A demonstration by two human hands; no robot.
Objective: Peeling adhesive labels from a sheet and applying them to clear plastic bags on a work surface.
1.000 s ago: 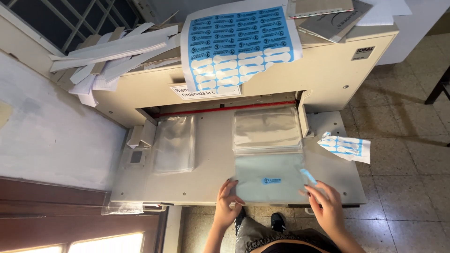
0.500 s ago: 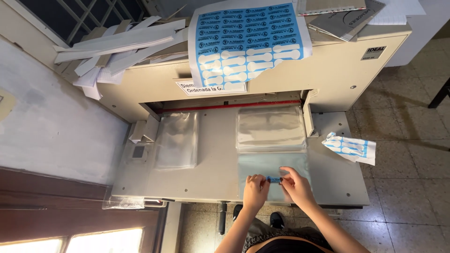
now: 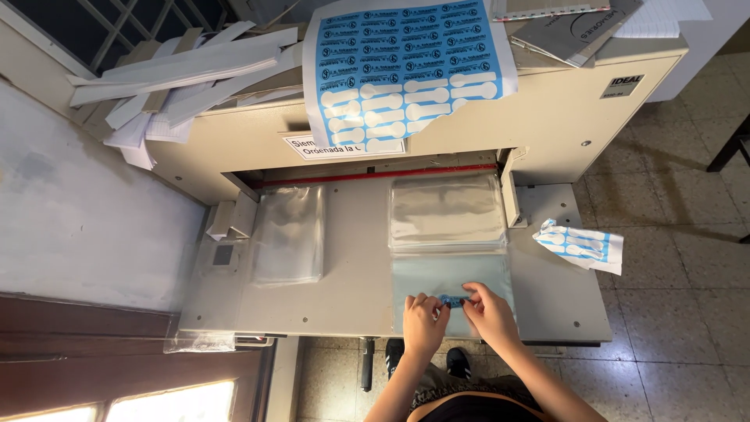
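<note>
A: Blue sticker (image 3: 451, 300), small one, is pinched between both hands right at the front edge of the cutter table (image 3: 351, 266). It sits over the clear bag (image 3: 449, 281) lying flat there.

B: Which fingers?

A: Left hand (image 3: 423, 320) has thumb and forefinger closed on the sticker's left end. Right hand (image 3: 491, 312) does the same on the right end. Other fingers curl loosely, off the label. Holding by both ends looks like a way to keep it taut and level against the bag.

B: Stuck down yet?

A: Can't tell. It's touching or just above the plastic, too small to read.

B: What's around?

A: Stack of clear bags (image 3: 447, 209) just behind the one in hand, butted against the side fence on the right, probably so they stay square and within reach. Second pile of clear bags (image 3: 287, 234) off to the left, well apart. Big sheet of blue labels (image 3: 406, 70) draped over the machine top, many already peeled out, hanging down the front where it's easy to pick from. Crumpled backing scrap (image 3: 580, 245) lies on the right side of the table, out of the working area. White paper strips (image 3: 180, 78) heaped on top at left.
</note>
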